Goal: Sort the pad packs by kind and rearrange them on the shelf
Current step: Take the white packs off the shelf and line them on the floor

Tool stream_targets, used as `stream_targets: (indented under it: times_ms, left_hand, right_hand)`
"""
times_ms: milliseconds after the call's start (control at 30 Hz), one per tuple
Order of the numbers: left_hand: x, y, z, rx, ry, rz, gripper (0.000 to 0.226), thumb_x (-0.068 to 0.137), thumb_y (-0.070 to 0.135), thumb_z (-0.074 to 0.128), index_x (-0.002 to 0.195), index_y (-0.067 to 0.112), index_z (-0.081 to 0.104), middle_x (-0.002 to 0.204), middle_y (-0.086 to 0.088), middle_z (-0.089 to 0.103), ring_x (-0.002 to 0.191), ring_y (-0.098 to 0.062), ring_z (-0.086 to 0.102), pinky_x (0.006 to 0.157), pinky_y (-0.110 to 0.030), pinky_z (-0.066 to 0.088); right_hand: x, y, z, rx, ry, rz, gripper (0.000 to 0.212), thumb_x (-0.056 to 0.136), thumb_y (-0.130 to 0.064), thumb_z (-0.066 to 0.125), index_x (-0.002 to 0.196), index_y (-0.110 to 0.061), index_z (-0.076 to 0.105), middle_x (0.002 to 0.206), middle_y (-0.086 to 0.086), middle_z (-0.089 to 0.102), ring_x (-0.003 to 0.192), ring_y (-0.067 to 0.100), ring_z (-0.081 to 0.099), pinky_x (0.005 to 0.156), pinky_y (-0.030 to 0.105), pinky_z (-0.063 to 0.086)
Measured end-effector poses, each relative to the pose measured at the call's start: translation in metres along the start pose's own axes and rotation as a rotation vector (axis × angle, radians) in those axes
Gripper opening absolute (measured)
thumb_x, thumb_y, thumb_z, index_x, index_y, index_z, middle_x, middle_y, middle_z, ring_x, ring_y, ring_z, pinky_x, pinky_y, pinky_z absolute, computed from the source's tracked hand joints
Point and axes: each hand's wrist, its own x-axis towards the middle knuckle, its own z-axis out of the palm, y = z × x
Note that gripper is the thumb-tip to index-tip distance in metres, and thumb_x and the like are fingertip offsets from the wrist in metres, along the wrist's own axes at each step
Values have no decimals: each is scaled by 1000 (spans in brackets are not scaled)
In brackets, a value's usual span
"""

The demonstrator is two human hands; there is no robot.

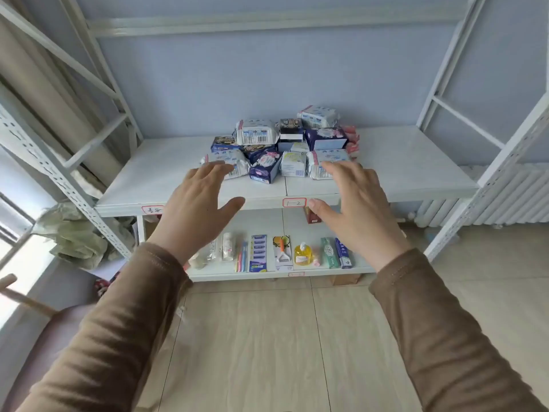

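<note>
The pad packs [285,144] lie heaped at the middle of the upper shelf [416,162], some stacked on others. The left hand [196,209] and right hand [356,209] hover before the heap. Small goods [282,252] line the lower shelf [297,275] beneath.

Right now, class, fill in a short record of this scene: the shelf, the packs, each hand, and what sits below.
shelf: white metal shelf, packs heaped at its middle
packs: mixed pile, white, dark blue and pink kinds jumbled, unsorted
left hand: open, fingers spread, reaching toward the pile's left, holding nothing
right hand: open, fingers spread, reaching toward the pile's right, holding nothing
lower shelf: a row of toiletries, among them a yellow bottle
</note>
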Motion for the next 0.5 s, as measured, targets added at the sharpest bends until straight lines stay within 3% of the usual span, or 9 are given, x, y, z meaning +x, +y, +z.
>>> stream_targets:
  times_ms: [233, 500]
  left_hand:
    - [4, -22, 38, 4, -138, -77, 65, 91, 52, 54, 146, 23, 38, 153, 2, 37, 136, -21, 37, 112, -40, 33]
    - [41, -103, 75, -40, -198, -131, 66, 91, 53, 54, 148, 24, 36, 154, 2, 35, 139, -21, 36, 114, -39, 30]
  right_hand:
    - [19, 12, 55, -15, -157, 36, 70, 92, -47, 60, 151, -19, 34, 150, 2, 38, 133, 27, 34, 106, 40, 35]
    - [88, -14, 124, -4, -231, 19, 68, 93, -48, 59, 150, -22, 32, 150, 0, 37, 133, 25, 34, 107, 41, 36]
